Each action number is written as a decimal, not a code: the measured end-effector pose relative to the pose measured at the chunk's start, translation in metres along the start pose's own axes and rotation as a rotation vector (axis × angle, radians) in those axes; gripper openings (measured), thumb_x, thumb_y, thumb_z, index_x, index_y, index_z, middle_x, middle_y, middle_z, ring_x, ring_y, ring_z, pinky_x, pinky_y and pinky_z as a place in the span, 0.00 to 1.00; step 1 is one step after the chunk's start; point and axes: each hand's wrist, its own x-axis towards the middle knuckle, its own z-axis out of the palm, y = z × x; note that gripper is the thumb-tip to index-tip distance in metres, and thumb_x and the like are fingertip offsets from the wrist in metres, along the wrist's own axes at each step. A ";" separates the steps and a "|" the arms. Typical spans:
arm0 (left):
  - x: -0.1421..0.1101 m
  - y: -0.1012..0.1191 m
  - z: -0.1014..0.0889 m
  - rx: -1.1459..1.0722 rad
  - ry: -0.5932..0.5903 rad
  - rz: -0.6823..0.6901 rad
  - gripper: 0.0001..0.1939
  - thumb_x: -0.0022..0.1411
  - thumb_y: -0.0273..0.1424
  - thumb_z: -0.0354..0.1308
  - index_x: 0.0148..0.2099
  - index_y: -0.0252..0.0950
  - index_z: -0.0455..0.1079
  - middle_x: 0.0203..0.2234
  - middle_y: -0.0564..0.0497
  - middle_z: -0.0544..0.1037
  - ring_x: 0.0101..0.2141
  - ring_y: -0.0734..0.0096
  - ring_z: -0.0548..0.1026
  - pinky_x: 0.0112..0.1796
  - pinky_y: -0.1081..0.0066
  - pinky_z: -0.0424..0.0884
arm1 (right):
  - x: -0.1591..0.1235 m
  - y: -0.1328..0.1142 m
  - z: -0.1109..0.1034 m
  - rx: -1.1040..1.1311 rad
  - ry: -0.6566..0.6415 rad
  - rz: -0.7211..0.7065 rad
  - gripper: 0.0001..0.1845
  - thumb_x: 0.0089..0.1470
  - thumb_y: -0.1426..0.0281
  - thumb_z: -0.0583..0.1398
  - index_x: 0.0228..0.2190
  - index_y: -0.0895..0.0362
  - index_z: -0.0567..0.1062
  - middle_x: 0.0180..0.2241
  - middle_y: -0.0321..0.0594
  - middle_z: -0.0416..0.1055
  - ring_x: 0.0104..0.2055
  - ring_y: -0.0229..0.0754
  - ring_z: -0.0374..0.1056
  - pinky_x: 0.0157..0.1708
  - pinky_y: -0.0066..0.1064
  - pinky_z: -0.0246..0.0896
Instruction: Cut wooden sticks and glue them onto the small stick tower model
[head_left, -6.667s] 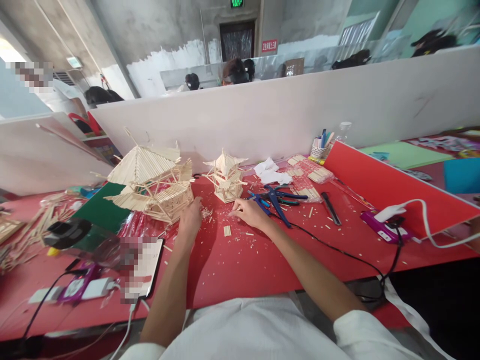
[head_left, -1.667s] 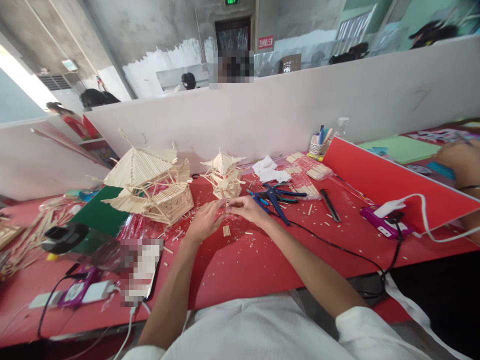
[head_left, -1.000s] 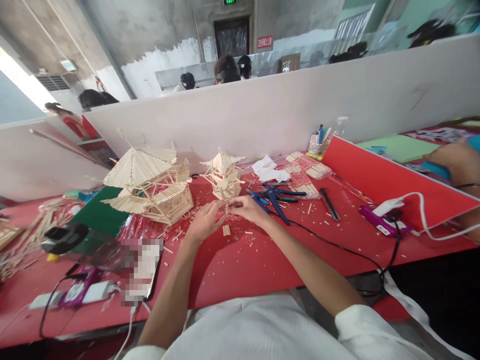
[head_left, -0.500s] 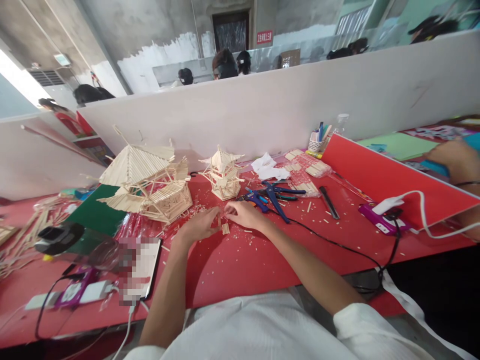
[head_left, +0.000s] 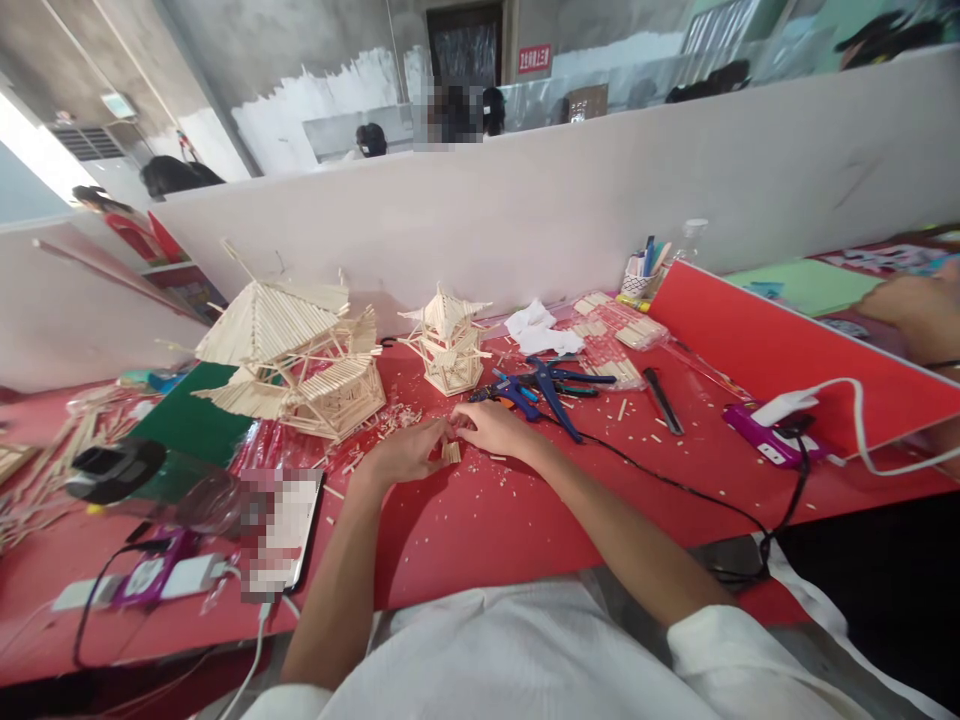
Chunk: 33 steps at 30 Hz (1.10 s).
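Observation:
My left hand [head_left: 409,450] and my right hand [head_left: 493,427] meet at the fingertips low over the red tabletop. Both are closed in a pinch, and whatever lies between the fingers is too small to make out. Just below the fingertips is a small panel of short wooden sticks [head_left: 451,453], close against my left fingers. Beyond my hands stands a small stick-built pavilion [head_left: 452,345]. A larger stick pavilion [head_left: 300,350] with wide slatted roofs stands to the left. Blue-handled pliers [head_left: 555,398] lie to the right of my right hand.
Stick offcuts [head_left: 401,418] litter the red table [head_left: 465,540]. A phone [head_left: 296,530], a bottle [head_left: 187,490] and loose sticks [head_left: 60,460] lie left. Rightward are a utility knife [head_left: 664,402], bagged sticks [head_left: 607,345], a power strip [head_left: 769,435] and a red board [head_left: 795,360]. Another person's arm [head_left: 919,310] shows far right.
My left fingers have come in closer to my right fingertips, narrowing the gap between the hands. The small stick panel stays just below them. The camera view has shifted slightly.

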 end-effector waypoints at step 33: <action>0.002 0.008 -0.011 0.072 0.401 0.119 0.12 0.67 0.36 0.58 0.50 0.38 0.63 0.44 0.45 0.75 0.45 0.61 0.76 0.46 0.62 0.72 | 0.007 0.009 0.002 0.895 0.010 0.174 0.19 0.51 0.72 0.67 0.45 0.56 0.73 0.35 0.39 0.80 0.34 0.41 0.76 0.37 0.30 0.70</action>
